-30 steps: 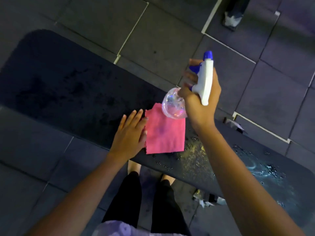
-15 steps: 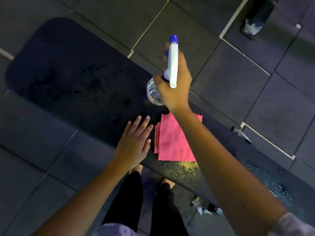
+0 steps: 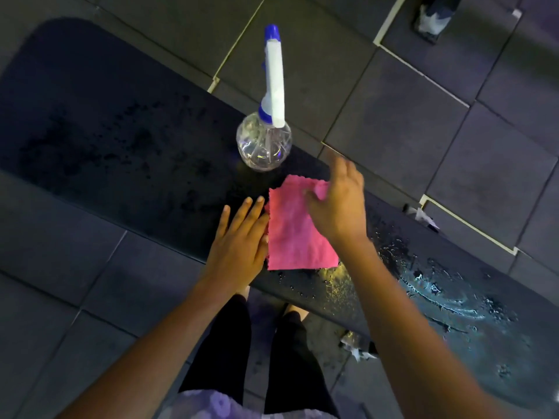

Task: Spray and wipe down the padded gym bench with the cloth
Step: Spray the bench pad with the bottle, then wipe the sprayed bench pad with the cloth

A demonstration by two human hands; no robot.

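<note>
Cloth (image 3: 293,234) on bench (image 3: 121,131), L grip (image 3: 239,246) flat-open touching its left edge, R grip (image 3: 338,213) blurred over far corner, hold unclear.

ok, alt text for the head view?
Seen from above, a person's left hand lies flat on a dark padded bench beside a pink cloth; the blurred right hand is over its far corner. A spray bottle stands beyond it.

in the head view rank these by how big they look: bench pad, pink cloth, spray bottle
1. padded bench, by far the largest.
2-3. spray bottle and pink cloth look about alike. The bottle stands up toward the camera, so I won't rank them.
</note>
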